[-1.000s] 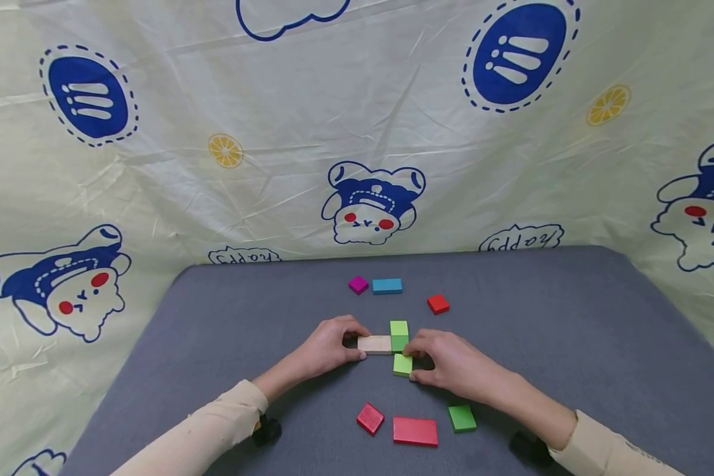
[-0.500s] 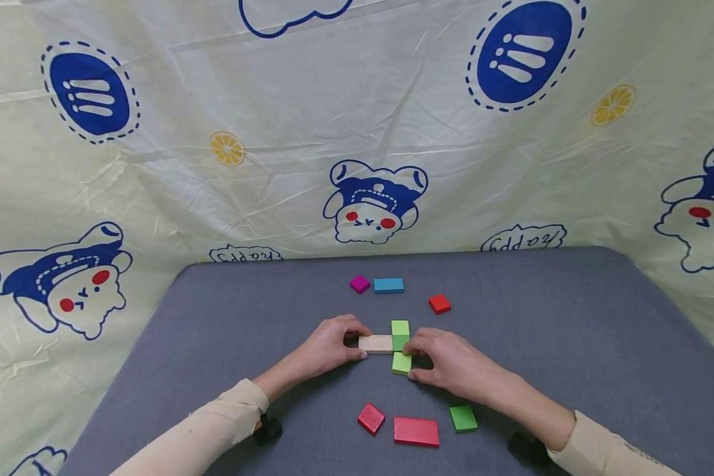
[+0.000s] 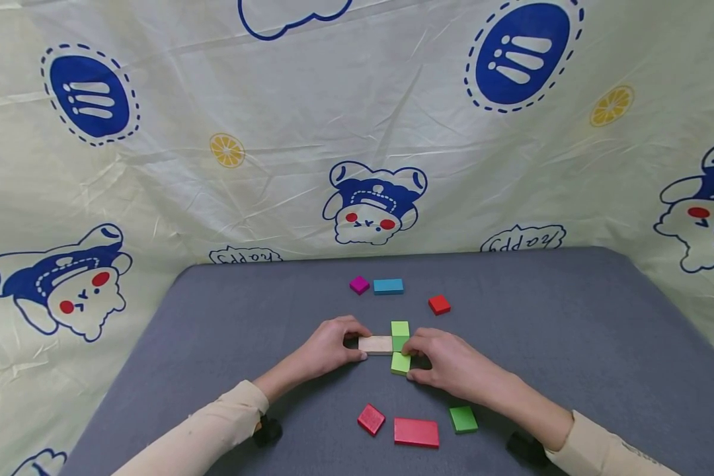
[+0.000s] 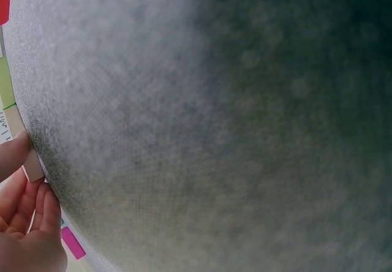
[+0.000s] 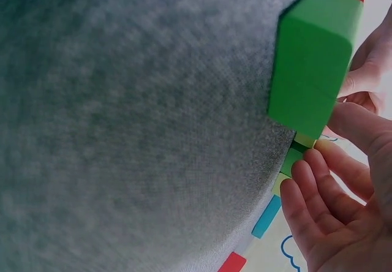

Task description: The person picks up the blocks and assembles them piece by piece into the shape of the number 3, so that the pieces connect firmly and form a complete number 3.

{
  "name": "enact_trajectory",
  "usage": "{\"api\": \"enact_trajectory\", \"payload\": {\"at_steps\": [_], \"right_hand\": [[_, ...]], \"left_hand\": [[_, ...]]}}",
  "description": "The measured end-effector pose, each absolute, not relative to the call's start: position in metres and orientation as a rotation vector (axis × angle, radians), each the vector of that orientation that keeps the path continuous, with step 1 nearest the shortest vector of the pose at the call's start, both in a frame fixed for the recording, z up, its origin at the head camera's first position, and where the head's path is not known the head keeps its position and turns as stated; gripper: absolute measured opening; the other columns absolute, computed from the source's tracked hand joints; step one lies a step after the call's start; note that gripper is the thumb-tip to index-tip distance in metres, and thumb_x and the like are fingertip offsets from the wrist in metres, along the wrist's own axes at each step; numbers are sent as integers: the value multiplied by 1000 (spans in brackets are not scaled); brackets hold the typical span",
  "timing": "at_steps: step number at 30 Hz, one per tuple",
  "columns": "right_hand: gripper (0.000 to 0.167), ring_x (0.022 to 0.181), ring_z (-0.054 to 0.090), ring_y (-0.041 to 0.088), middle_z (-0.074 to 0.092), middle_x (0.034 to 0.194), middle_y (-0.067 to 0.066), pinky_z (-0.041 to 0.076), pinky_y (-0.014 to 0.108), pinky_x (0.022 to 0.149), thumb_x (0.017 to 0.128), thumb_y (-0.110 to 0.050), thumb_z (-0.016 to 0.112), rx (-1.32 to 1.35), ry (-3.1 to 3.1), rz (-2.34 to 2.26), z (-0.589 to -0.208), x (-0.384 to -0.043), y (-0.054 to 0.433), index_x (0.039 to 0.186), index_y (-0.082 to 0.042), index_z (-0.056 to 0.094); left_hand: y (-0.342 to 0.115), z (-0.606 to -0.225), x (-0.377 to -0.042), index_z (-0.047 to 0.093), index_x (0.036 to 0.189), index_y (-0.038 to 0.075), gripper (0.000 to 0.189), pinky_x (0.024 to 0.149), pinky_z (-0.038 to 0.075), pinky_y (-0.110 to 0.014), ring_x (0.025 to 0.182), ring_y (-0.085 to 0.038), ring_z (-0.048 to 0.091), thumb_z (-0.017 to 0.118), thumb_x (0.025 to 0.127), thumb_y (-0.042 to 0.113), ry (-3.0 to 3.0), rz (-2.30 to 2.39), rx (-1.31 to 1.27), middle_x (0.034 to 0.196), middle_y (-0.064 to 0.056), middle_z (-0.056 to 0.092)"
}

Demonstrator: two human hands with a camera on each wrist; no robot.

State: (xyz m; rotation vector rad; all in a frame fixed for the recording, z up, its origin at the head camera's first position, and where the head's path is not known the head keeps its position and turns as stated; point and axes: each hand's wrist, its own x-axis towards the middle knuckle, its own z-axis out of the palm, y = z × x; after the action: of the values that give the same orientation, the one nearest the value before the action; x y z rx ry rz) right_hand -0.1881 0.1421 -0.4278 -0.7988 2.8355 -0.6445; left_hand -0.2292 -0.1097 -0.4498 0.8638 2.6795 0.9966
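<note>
Pinching, left hand [image 3: 324,345]: thumb on the near side and forefinger on the far side of the beige block [image 3: 375,344], gripping its left end.
Right hand [image 3: 455,365]: thumb and fingertips narrowed on the right side of the small light-green block [image 3: 400,363], thumb at its near right corner, fingertips at its far right corner.
Position of the blocks: between the two hands on the grey surface [image 3: 262,297], roughly midway between its left and right edges.
Joint: the right end of the beige block meets the left side of the taller green block [image 3: 400,336]; the small light-green block sits directly before the latter's near face, though fingertips cover part of that seam, so full contact cannot be confirmed.
Beige block: pale, oblong and flat, its long sides nearly parallel to the surface's far edge.
Taller green block: upright, with a yellowish-green top and a deeper green near face.
Small light-green block: squarish and lower, similar in top colour.
Toward the far edge: magenta block [image 3: 359,285], blue block [image 3: 388,286] and, farther right, small red block [image 3: 439,305].
Nearer the wearer: tilted red square [image 3: 371,420], red oblong [image 3: 416,432] and green square [image 3: 463,419].
</note>
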Motion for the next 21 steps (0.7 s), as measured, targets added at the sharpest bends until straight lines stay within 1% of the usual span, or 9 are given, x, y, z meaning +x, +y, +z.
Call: {"api": "enact_trajectory", "payload": {"at_steps": [8,14,21], "right_hand": [[33,89,54,10,59,98,-10,50,35,82,79,-25,84,-828,2838,-656,-423,-186,147,109,-19,70],[34,91,56,12,61,100,-8,51,37,83,79,-24,83,-774,2841,-680,-416,-182,155,110,-18,70],[31,93,58,12,61,100,-9,51,38,83,81,-22,81,-790,2834,-686,-411,-172,166,110,-18,70]], "left_hand": [[-109,-450,-229,72,112,12,27,84,47,-29,93,-11,54,77,86,14,2683,1002,874,100,6,61],[-108,-448,-228,72,111,12,26,84,47,-30,93,-12,54,77,86,13,2691,1000,878,100,6,61],[-108,-447,-227,72,112,11,27,85,47,-30,93,-13,55,77,86,13,2692,990,883,101,5,61]]}}
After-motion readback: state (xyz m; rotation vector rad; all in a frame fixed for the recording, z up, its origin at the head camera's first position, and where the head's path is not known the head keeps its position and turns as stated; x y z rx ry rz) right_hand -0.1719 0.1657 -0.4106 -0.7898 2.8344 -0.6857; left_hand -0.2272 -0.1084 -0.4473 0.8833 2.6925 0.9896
